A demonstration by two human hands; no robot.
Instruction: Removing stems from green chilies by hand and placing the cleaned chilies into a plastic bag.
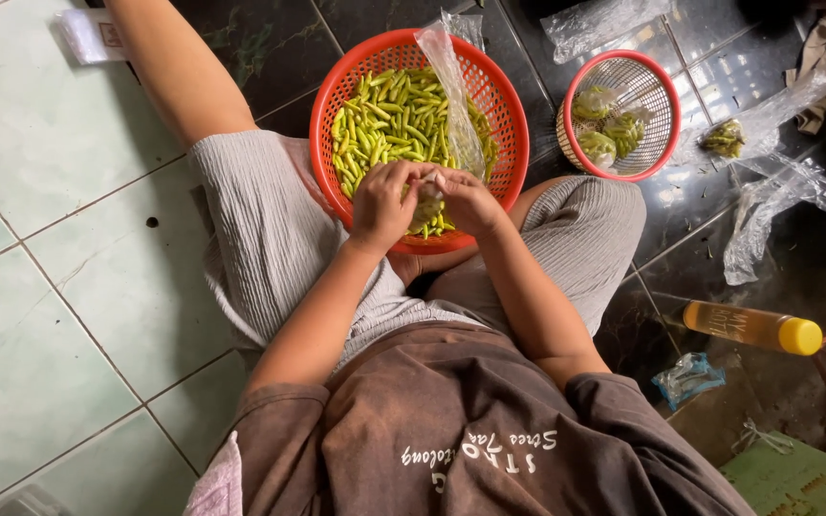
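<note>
Bagging green chillies over the red basket (pixel 336 91)
Left hand (pixel 381 204) and right hand (pixel 467 201) closed on clear plastic bag (pixel 453 91) of green chillies (pixel 389 119), above basket's near rim

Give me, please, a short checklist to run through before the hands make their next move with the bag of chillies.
1. Both hands on the bag: left hand and right hand meet at the clear plastic bag over the large red basket. Ok.
2. Bag held over the basket, so spills land inside: ok.
3. Green chillies left in the basket: plenty, ok.
4. Bag mouth open or shut: hidden by fingers, cannot tell.
5. Smaller red basket within reach, filled bags inside: probably ok.
6. Yellow bottle lying on the floor by the right knee, cap on: ok.
</note>
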